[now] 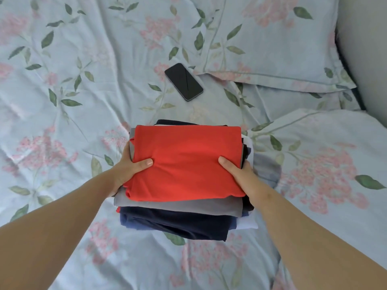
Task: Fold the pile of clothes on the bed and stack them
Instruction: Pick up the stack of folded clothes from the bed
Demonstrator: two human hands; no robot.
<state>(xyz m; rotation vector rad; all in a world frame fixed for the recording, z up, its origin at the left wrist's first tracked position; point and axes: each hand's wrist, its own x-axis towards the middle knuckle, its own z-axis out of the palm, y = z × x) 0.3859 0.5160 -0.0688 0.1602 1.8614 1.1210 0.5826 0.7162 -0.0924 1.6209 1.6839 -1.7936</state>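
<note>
a stack of folded clothes (188, 185) is being held from both sides near the middle of the floral bed cover (62, 84). its left edge is being gripped by the left hand (128, 167), with the thumb being pressed flat onto the red garment (188, 147) on top and the fingers being curled down the side, mostly hidden. the right edge is being gripped the same way by the right hand (240, 172), thumb on the red cloth, fingers hidden behind the layers. a grey garment (178, 206) and a navy garment (178, 226) are being shown beneath the red one. whether the stack is being lifted or is resting on the cover cannot be told. a dark phone (183, 82) is lying face up beyond the stack, apart from it, near a floral pillow (272, 42).
</note>
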